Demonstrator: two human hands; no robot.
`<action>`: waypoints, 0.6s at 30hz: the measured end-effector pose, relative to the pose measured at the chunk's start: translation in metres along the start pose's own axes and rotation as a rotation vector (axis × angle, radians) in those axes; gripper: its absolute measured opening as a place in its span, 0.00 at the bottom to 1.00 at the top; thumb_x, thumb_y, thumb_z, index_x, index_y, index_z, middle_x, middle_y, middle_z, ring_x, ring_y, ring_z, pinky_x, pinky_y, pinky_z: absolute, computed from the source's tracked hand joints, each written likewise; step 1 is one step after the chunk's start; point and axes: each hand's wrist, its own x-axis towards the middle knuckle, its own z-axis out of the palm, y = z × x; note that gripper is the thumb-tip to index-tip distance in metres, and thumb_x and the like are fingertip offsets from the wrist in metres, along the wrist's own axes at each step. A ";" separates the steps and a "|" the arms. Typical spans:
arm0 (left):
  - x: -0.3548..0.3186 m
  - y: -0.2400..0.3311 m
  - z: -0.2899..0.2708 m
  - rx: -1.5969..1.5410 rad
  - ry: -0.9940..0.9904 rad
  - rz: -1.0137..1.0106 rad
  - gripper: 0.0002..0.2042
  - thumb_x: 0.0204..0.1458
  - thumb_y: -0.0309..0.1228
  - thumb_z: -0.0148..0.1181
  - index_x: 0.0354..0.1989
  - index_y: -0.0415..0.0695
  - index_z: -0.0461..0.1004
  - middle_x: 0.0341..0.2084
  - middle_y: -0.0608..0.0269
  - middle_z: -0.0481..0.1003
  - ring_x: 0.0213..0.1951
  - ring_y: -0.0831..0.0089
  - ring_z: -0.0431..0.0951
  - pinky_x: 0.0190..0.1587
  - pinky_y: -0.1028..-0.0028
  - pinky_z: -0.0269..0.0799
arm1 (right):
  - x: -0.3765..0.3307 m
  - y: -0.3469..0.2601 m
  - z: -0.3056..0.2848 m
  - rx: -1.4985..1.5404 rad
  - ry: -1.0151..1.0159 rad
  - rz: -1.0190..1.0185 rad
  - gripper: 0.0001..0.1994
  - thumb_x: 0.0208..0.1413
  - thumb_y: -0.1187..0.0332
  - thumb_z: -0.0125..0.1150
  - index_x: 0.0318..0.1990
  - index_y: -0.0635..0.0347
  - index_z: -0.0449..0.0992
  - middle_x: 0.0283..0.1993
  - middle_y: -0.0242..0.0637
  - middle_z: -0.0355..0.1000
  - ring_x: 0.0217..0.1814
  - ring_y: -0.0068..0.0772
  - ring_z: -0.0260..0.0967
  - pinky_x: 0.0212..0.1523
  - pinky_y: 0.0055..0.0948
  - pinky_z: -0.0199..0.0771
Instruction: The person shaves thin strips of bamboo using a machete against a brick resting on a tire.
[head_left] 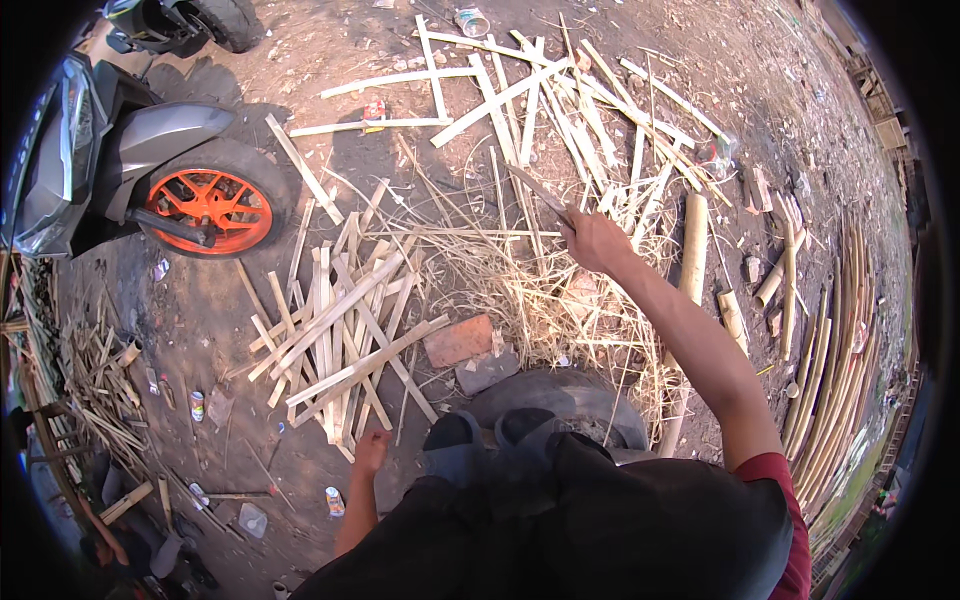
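Note:
My right hand (597,243) is stretched out ahead, wrapped round the handle of a long-bladed knife (538,188). Its blade points up and left, over scattered split bamboo strips (500,110). Below that hand lies a tangle of thin bamboo shavings (530,285). Low down beside my knee, my left hand (372,452) is closed, and whatever its fingers may hold is hidden. Just above it are the lower ends of a crossed pile of bamboo strips (340,320).
A red brick (460,341) and a tyre (560,395) lie by my feet. A motorbike wheel (210,205) with an orange rim stands at left. Bamboo poles (835,350) lie at right, a thick pole (692,250) nearer. A can (335,501) lies near my left forearm.

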 end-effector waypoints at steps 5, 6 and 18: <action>-0.013 0.014 0.019 0.044 -0.058 -0.040 0.17 0.52 0.43 0.61 0.40 0.42 0.80 0.35 0.50 0.81 0.42 0.60 0.81 0.46 0.65 0.74 | 0.093 0.024 0.033 -0.050 0.180 0.010 0.17 0.62 0.63 0.46 0.46 0.70 0.72 0.36 0.64 0.76 0.41 0.63 0.76 0.47 0.52 0.76; -0.023 0.030 0.020 0.051 -0.080 -0.038 0.17 0.52 0.43 0.61 0.40 0.42 0.80 0.35 0.50 0.81 0.42 0.60 0.82 0.47 0.64 0.74 | 0.095 0.027 0.035 -0.099 0.130 0.024 0.17 0.62 0.64 0.46 0.45 0.70 0.73 0.36 0.64 0.76 0.41 0.62 0.77 0.47 0.51 0.77; -0.015 -0.028 0.046 0.064 -0.119 -0.093 0.17 0.50 0.41 0.60 0.42 0.42 0.80 0.37 0.49 0.81 0.44 0.56 0.81 0.49 0.63 0.74 | 0.054 -0.022 0.011 -0.869 -0.099 -0.311 0.08 0.60 0.71 0.58 0.42 0.58 0.83 0.44 0.42 0.80 0.42 0.36 0.81 0.37 0.33 0.84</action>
